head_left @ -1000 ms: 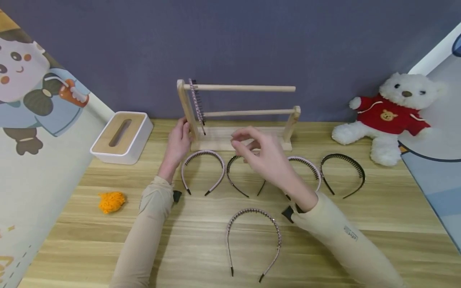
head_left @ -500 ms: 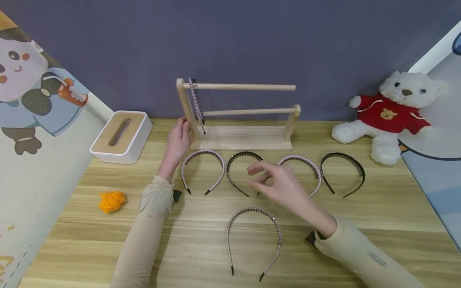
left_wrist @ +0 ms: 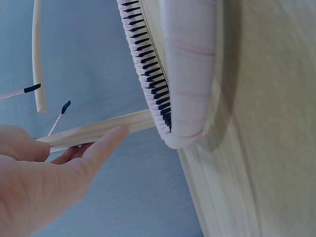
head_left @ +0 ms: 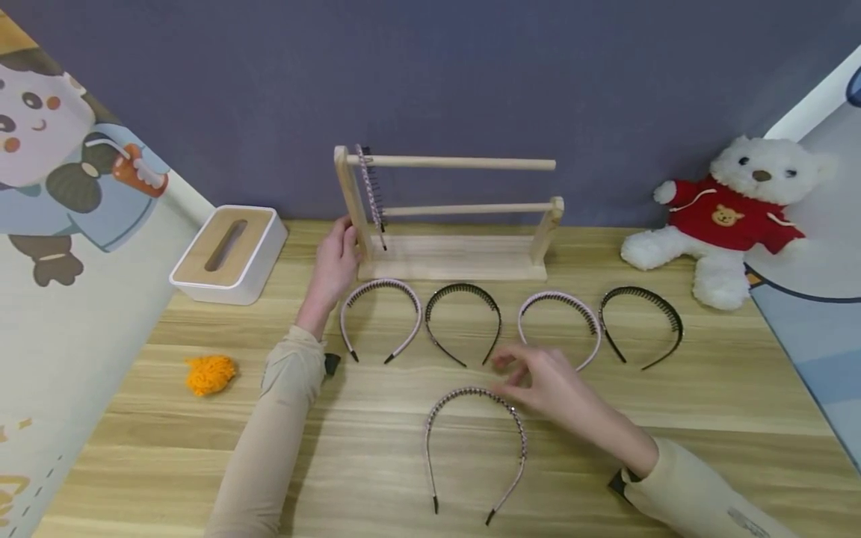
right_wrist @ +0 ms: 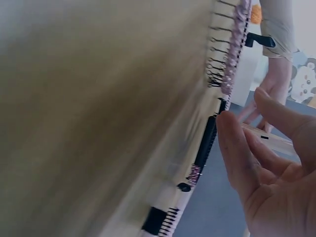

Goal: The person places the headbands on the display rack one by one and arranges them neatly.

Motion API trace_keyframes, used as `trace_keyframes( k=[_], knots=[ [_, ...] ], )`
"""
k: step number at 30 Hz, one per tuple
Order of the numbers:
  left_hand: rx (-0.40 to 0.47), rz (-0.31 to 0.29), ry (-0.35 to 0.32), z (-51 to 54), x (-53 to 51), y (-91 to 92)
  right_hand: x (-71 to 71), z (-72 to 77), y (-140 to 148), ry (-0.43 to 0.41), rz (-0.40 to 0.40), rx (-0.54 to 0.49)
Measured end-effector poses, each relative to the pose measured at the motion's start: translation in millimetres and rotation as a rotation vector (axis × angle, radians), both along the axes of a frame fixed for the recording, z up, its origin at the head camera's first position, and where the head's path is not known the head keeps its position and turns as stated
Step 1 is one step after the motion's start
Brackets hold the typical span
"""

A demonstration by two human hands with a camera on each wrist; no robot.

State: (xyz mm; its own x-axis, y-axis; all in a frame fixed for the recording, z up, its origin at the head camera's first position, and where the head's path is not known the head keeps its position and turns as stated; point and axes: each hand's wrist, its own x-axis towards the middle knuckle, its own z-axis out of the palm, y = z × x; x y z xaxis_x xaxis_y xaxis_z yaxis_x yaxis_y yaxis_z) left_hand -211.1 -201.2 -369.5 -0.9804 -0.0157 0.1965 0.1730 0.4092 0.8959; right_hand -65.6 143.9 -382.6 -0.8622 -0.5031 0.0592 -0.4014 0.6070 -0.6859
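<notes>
My left hand [head_left: 336, 258] grips the left post of a wooden headband rack [head_left: 457, 265]; in the left wrist view its thumb and fingers [left_wrist: 106, 148] lie either side of the wooden post [left_wrist: 98, 129]. One beaded pinkish headband [head_left: 370, 187] hangs at the left end of the rack's bars. Over the table, my right hand [head_left: 554, 385] holds nothing, thumb and fingers apart. It is close to the top right of a beaded pinkish headband [head_left: 440, 407] lying nearest me. In the right wrist view a gap shows between fingers [right_wrist: 237, 153] and thumb.
Between the rack and that headband lie a pink headband [head_left: 343, 317], a black one [head_left: 498, 317], another pink one [head_left: 558, 295] and another black one [head_left: 646, 291]. A tissue box [head_left: 258, 261] and orange yarn bundle [head_left: 210, 375] are left; a teddy bear [head_left: 723, 217] sits right.
My right hand has moved from in front of the rack down and to the right, toward the nearest headband. The left hand has stayed on the rack's post.
</notes>
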Motion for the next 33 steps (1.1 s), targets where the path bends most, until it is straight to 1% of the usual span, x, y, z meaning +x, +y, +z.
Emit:
trace_keyframes(
  k=[7,12,18,25,33],
  knots=[
    [0.015,-0.002,-0.001,-0.6,0.1,0.5,8.7,-8.7,8.4,-0.059,0.023,0.027],
    [0.022,-0.004,-0.007,-1.1,0.9,0.4,11.9,-11.8,11.6,-0.059,0.037,0.040],
    [0.042,-0.006,-0.004,-2.4,-0.2,0.9,12.1,-14.3,12.6,-0.052,0.061,0.037],
    [0.021,-0.003,0.012,-2.2,-1.1,1.2,10.7,-14.7,11.8,-0.063,0.073,0.047],
    [0.027,-0.002,0.009,-2.3,-0.3,1.0,9.3,-16.2,12.9,-0.060,0.076,0.053]
  ],
)
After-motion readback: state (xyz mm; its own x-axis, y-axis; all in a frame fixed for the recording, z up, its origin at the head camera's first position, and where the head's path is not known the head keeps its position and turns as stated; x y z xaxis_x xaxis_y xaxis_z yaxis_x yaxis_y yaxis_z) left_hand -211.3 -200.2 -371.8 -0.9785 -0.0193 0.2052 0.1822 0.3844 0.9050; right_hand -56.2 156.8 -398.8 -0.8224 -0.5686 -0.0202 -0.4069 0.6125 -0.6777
